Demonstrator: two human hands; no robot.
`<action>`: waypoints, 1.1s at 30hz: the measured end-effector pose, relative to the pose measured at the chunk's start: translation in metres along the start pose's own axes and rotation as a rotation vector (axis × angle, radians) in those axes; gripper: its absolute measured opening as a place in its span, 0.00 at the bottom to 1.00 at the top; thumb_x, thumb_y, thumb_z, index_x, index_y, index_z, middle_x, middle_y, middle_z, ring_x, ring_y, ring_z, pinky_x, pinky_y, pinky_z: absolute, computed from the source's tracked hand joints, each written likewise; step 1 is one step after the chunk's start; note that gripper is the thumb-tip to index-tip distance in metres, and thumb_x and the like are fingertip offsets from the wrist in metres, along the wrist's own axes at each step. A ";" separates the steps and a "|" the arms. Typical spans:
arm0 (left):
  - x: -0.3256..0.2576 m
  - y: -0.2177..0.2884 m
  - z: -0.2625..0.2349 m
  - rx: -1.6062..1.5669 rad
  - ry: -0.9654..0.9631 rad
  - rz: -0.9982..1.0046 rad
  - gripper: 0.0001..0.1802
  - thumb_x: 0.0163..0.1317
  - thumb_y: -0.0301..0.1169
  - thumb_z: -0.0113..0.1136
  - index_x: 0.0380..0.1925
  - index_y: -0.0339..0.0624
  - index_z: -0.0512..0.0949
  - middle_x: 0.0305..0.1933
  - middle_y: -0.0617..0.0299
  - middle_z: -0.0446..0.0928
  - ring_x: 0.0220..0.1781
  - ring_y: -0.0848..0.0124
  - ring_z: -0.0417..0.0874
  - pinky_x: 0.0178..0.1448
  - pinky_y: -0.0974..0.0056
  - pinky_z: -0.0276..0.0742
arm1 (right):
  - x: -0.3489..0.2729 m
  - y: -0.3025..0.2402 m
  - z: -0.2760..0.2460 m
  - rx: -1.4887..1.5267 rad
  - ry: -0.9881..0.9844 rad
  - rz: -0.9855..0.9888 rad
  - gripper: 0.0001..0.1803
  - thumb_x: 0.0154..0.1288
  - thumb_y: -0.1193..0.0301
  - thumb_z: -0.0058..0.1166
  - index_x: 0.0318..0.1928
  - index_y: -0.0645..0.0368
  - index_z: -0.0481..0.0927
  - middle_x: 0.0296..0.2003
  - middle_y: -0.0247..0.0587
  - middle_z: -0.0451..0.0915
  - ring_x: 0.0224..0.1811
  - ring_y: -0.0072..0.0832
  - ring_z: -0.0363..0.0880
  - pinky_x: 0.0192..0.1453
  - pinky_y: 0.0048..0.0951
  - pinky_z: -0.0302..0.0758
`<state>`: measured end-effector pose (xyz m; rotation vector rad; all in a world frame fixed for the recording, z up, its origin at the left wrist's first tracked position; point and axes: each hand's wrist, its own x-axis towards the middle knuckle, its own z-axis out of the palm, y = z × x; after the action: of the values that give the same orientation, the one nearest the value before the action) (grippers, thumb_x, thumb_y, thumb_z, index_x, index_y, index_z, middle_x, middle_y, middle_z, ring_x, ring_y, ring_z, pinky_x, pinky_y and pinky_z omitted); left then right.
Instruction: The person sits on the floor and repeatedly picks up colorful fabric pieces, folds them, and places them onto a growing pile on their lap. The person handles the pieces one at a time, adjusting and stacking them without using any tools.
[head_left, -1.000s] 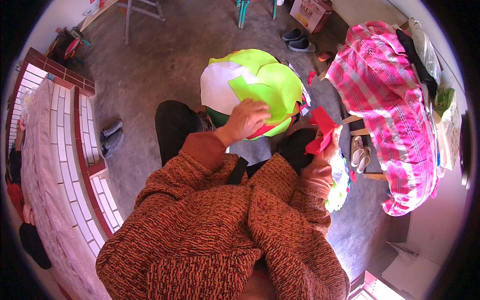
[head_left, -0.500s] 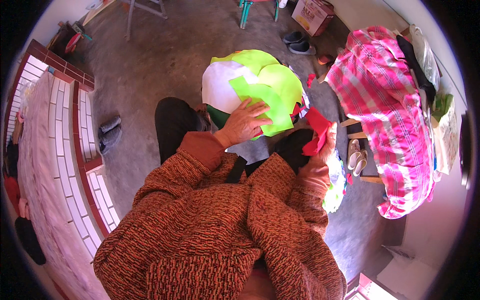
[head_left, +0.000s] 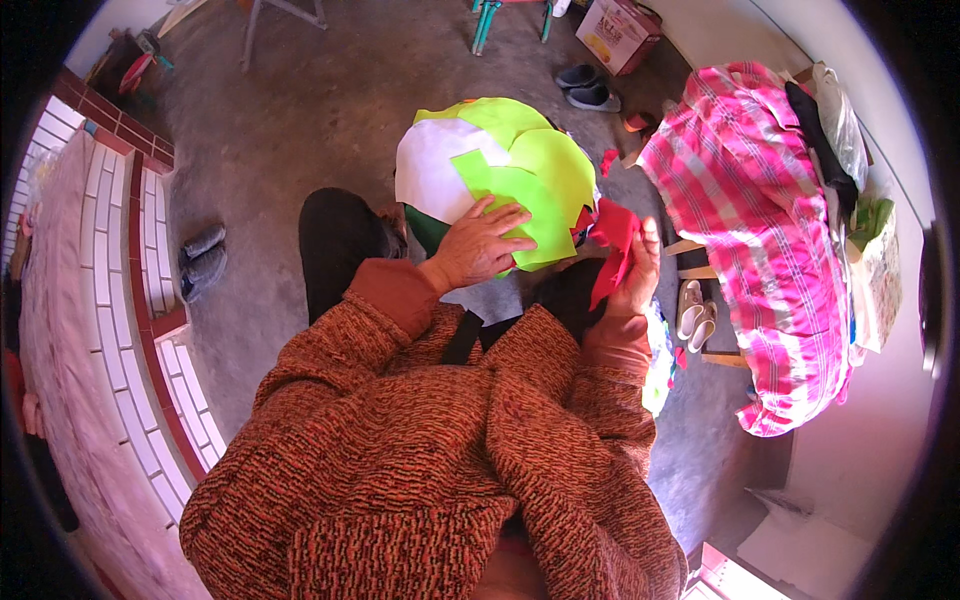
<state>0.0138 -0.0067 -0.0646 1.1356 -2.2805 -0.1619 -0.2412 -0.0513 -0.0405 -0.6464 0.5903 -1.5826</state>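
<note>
My left hand (head_left: 480, 245) lies with fingers spread on a bright lime-green piece of cloth (head_left: 540, 215), on top of a round pile in front of my knees. More yellow-green pieces (head_left: 555, 158), a white piece (head_left: 430, 165) and a dark green piece (head_left: 424, 227) show in that pile. What supports the pile is hidden. My right hand (head_left: 640, 270) grips a folded red piece of cloth (head_left: 614, 232) just right of the pile, its palm side turned up. The red piece hangs down toward my right knee.
A pink plaid cloth (head_left: 745, 190) covers furniture with wooden legs on the right. Pale shoes (head_left: 692, 312) stand beside it, dark shoes (head_left: 588, 88) and a carton (head_left: 618, 35) farther off. Grey shoes (head_left: 203, 262) lie left, near a white-tiled brick ledge (head_left: 110, 270). Red scraps (head_left: 608, 162) dot the floor.
The red cloth has shifted in my right hand and now hangs longer and lower, closer to the pile. My left hand stays on the lime-green piece. The whole view has moved slightly.
</note>
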 end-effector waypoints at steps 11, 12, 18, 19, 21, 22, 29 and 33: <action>-0.007 -0.028 -0.017 -0.976 0.105 -0.350 0.21 0.61 0.37 0.50 0.53 0.42 0.72 0.57 0.55 0.72 0.61 0.63 0.71 0.65 0.56 0.62 | -0.003 0.034 0.113 -0.110 -0.290 -0.001 0.22 0.58 0.83 0.52 0.55 0.59 0.72 0.51 0.37 0.75 0.51 0.27 0.74 0.59 0.29 0.71; -0.008 -0.035 -0.018 -1.271 0.173 -0.483 0.22 0.64 0.40 0.47 0.54 0.40 0.71 0.56 0.54 0.73 0.59 0.63 0.72 0.64 0.58 0.63 | -0.020 0.042 0.125 -0.058 -0.283 0.152 0.22 0.59 0.83 0.52 0.55 0.59 0.72 0.50 0.37 0.75 0.50 0.26 0.74 0.58 0.28 0.71; -0.016 -0.045 -0.048 -1.816 0.300 -0.957 0.25 0.69 0.47 0.42 0.55 0.40 0.69 0.50 0.55 0.75 0.49 0.64 0.78 0.54 0.58 0.75 | -0.056 0.087 0.100 -0.296 -0.221 0.519 0.22 0.59 0.83 0.50 0.56 0.64 0.70 0.48 0.42 0.75 0.46 0.27 0.76 0.51 0.27 0.75; -0.016 -0.042 -0.052 -1.710 0.295 -0.958 0.23 0.68 0.44 0.44 0.54 0.39 0.69 0.50 0.56 0.75 0.47 0.65 0.79 0.51 0.59 0.76 | -0.057 0.089 0.097 -0.311 -0.210 0.509 0.21 0.60 0.83 0.50 0.56 0.64 0.70 0.48 0.42 0.75 0.46 0.27 0.76 0.51 0.27 0.75; -0.014 -0.035 -0.056 -1.500 0.292 -0.957 0.20 0.67 0.39 0.48 0.53 0.38 0.70 0.48 0.56 0.76 0.45 0.67 0.80 0.47 0.61 0.78 | -0.056 0.089 0.097 -0.329 -0.194 0.522 0.21 0.60 0.82 0.50 0.55 0.65 0.70 0.47 0.42 0.75 0.45 0.27 0.76 0.50 0.27 0.75; -0.017 -0.037 -0.050 -1.461 0.310 -0.934 0.19 0.65 0.36 0.50 0.53 0.39 0.70 0.48 0.57 0.77 0.44 0.68 0.80 0.46 0.62 0.78 | -0.056 0.088 0.096 -0.329 -0.187 0.540 0.21 0.60 0.82 0.49 0.55 0.65 0.70 0.47 0.42 0.75 0.45 0.27 0.76 0.50 0.26 0.75; -0.024 -0.054 -0.035 -1.161 0.559 -0.887 0.18 0.57 0.20 0.53 0.50 0.34 0.70 0.39 0.56 0.80 0.38 0.71 0.81 0.39 0.68 0.77 | -0.054 0.091 0.088 -0.364 -0.198 0.531 0.15 0.60 0.81 0.50 0.49 0.64 0.75 0.40 0.39 0.77 0.39 0.23 0.75 0.43 0.23 0.75; -0.029 -0.061 -0.037 -1.039 0.606 -0.914 0.21 0.55 0.18 0.54 0.51 0.35 0.69 0.37 0.56 0.80 0.35 0.73 0.80 0.37 0.70 0.75 | -0.056 0.090 0.084 -0.488 -0.203 0.540 0.13 0.60 0.80 0.52 0.46 0.62 0.78 0.34 0.34 0.78 0.30 0.18 0.73 0.32 0.20 0.72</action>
<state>0.0898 -0.0175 -0.0680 1.2508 -0.7751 -1.0357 -0.1142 -0.0049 -0.0475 -0.9056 0.9192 -0.8587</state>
